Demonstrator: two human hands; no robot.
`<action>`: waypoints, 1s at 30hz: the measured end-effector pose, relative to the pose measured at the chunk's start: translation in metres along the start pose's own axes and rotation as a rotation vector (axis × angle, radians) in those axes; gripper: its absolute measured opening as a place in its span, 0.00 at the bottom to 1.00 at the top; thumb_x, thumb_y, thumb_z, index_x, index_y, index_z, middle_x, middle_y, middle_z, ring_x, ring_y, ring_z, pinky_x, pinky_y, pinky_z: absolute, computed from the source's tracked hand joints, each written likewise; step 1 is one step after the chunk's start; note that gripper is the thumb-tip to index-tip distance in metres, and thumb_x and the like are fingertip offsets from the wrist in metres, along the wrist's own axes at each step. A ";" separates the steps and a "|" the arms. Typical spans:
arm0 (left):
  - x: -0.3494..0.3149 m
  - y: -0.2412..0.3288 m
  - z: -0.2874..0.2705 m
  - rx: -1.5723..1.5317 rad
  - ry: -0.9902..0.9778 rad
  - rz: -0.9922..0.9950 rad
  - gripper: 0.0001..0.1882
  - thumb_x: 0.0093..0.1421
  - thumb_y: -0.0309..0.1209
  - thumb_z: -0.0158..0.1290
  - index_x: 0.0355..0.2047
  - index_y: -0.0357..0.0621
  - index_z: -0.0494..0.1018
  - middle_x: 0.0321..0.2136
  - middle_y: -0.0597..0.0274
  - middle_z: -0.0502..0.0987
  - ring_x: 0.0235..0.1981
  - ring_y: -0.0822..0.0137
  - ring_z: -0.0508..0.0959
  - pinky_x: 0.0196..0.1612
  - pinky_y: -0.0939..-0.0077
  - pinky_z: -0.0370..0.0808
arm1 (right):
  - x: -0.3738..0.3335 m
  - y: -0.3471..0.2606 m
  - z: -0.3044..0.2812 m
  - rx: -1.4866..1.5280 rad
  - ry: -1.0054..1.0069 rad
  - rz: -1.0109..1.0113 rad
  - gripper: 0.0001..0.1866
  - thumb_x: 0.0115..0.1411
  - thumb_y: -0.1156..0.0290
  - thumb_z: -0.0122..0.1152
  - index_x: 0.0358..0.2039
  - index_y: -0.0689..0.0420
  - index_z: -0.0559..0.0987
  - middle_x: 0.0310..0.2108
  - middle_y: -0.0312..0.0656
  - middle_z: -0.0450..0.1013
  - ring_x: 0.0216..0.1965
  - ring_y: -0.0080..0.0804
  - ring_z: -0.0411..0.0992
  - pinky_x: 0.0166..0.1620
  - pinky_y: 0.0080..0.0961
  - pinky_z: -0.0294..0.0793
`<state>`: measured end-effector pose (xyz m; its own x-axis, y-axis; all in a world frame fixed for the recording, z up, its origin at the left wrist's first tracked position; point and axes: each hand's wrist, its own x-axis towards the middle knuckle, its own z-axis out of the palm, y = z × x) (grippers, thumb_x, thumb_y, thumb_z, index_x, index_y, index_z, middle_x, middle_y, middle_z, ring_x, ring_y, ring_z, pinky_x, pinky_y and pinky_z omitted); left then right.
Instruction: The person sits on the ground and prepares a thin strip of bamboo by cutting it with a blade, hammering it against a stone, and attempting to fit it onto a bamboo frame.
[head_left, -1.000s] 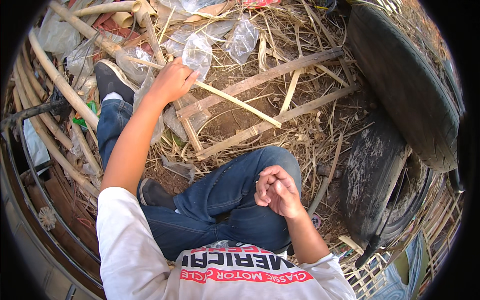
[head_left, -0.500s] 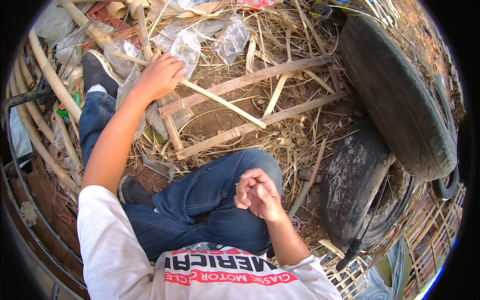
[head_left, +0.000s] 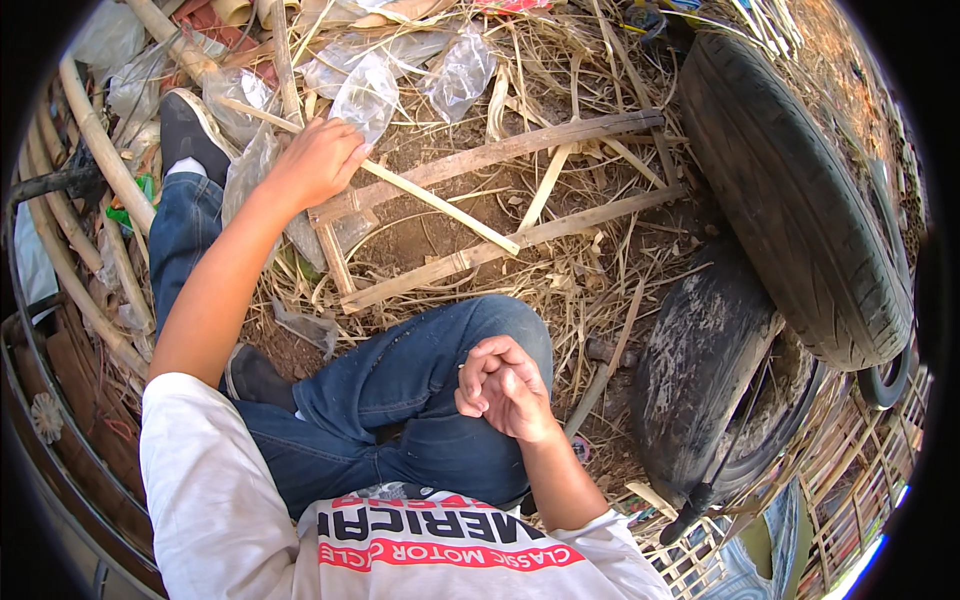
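Observation:
My left hand (head_left: 318, 162) reaches out with its fingers closed over a thin, pale bamboo strip (head_left: 440, 203). The strip slants down to the right and sticks out on both sides of the hand. Beneath it on the ground lies a frame of weathered bamboo slats (head_left: 490, 156), with a short cross slat at its left end. My right hand (head_left: 505, 388) rests over my bent knee, palm turned up and fingers curled in. Whether anything small sits between those fingers I cannot make out.
Two worn black tyres (head_left: 795, 200) lean together at the right, above a woven bamboo lattice (head_left: 850, 490). Clear plastic bags (head_left: 368, 95) lie beyond my left hand. Thick bamboo poles (head_left: 105, 155) run along the left. Dry straw (head_left: 600, 290) covers the soil.
My left hand has come slightly nearer to me along with the bamboo strip. My right hand keeps its curled pose. The whole view has shifted a little.

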<state>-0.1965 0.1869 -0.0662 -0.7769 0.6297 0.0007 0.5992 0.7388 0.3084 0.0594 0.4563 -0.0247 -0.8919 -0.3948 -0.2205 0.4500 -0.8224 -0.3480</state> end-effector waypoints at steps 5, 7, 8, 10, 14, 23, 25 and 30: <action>-0.003 0.002 0.004 0.028 0.008 -0.011 0.15 0.65 0.33 0.45 0.31 0.33 0.75 0.31 0.49 0.76 0.38 0.52 0.72 0.45 0.61 0.66 | 0.000 -0.001 0.000 0.004 -0.004 -0.003 0.20 0.67 0.59 0.51 0.53 0.59 0.66 0.31 0.43 0.66 0.25 0.24 0.59 0.28 0.23 0.61; -0.005 0.000 0.007 0.037 0.024 -0.019 0.15 0.65 0.33 0.45 0.32 0.33 0.75 0.31 0.49 0.76 0.38 0.52 0.72 0.45 0.62 0.66 | 0.001 -0.001 0.000 0.001 -0.013 0.002 0.20 0.67 0.59 0.51 0.53 0.59 0.66 0.31 0.43 0.66 0.25 0.24 0.59 0.28 0.23 0.61; -0.005 -0.001 0.008 0.042 0.032 -0.023 0.15 0.65 0.33 0.45 0.32 0.33 0.75 0.31 0.49 0.76 0.38 0.52 0.72 0.45 0.62 0.66 | 0.001 -0.001 0.000 -0.001 -0.018 0.004 0.20 0.67 0.59 0.51 0.53 0.59 0.66 0.31 0.43 0.66 0.25 0.24 0.59 0.28 0.23 0.61; -0.004 0.002 0.007 0.047 0.020 -0.042 0.15 0.65 0.33 0.45 0.33 0.33 0.75 0.32 0.49 0.76 0.38 0.52 0.72 0.45 0.63 0.66 | 0.001 -0.002 -0.001 0.001 -0.022 0.003 0.20 0.67 0.59 0.50 0.53 0.59 0.66 0.31 0.43 0.66 0.26 0.25 0.59 0.28 0.23 0.61; -0.004 0.001 0.008 0.055 0.060 -0.018 0.15 0.64 0.33 0.45 0.33 0.32 0.75 0.33 0.48 0.76 0.39 0.52 0.73 0.46 0.63 0.66 | 0.000 -0.001 0.001 0.016 -0.012 -0.001 0.21 0.67 0.60 0.51 0.53 0.61 0.66 0.30 0.42 0.65 0.26 0.23 0.60 0.30 0.22 0.65; 0.003 0.002 0.008 0.060 0.011 -0.043 0.16 0.64 0.35 0.45 0.35 0.35 0.77 0.32 0.52 0.77 0.40 0.55 0.73 0.46 0.62 0.66 | 0.000 -0.001 0.002 -0.020 0.018 0.000 0.21 0.67 0.59 0.52 0.53 0.60 0.66 0.30 0.42 0.65 0.25 0.22 0.60 0.30 0.22 0.64; 0.001 0.000 0.010 0.063 0.020 -0.031 0.14 0.64 0.34 0.45 0.34 0.35 0.76 0.32 0.51 0.76 0.40 0.54 0.73 0.46 0.63 0.65 | 0.001 -0.001 0.003 -0.023 0.015 -0.001 0.21 0.67 0.59 0.52 0.53 0.60 0.66 0.30 0.41 0.65 0.25 0.22 0.60 0.30 0.22 0.64; 0.003 0.009 0.003 0.072 0.000 -0.034 0.13 0.64 0.34 0.45 0.36 0.37 0.75 0.32 0.53 0.75 0.40 0.56 0.72 0.49 0.64 0.63 | 0.001 -0.002 0.003 -0.023 0.011 -0.001 0.21 0.67 0.59 0.52 0.53 0.59 0.66 0.30 0.41 0.65 0.25 0.23 0.60 0.30 0.22 0.64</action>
<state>-0.1931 0.1962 -0.0665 -0.7972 0.6037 -0.0087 0.5845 0.7753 0.2394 0.0574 0.4565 -0.0210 -0.8918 -0.3895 -0.2300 0.4503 -0.8129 -0.3694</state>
